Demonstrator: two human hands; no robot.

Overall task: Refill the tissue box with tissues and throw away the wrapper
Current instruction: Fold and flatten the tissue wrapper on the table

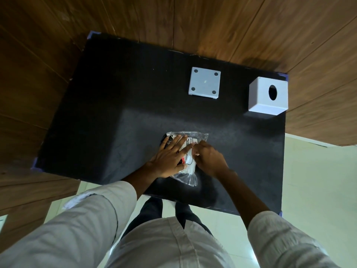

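Black surface (pixel 119 120) fills mid-frame, its four corners marked with blue tape; three show clearly, and the upper right one sits just behind the box. Wood panels run along the top and left of the frame, pale tile floor at right and bottom.

One tissue pack (pixel 185 157) in clear plastic wrapper lies lower centre of the surface, near the bottom edge but fully on it. Loose wrapper ends stick out at its upper right and lower side. Left hand (pixel 170 157) lies flat on the pack, fingers (pixel 178 144) spread and pressing down, not clenched. Right hand (pixel 209 156) sits on the pack's right side, fingers curled and pinching the wrapper near the printed label.

One white tissue box (pixel 267 98) stands at the upper right, very close to the right edge and far corner of the surface, round opening facing the camera. One white square base plate (pixel 204 82), with four dark round pads, lies flat upper centre, well apart from the box and near the far edge.

Whole left half of the surface is bare, and there is wide open room between the pack and the two white pieces. Two light sleeves at the bottom of the frame.
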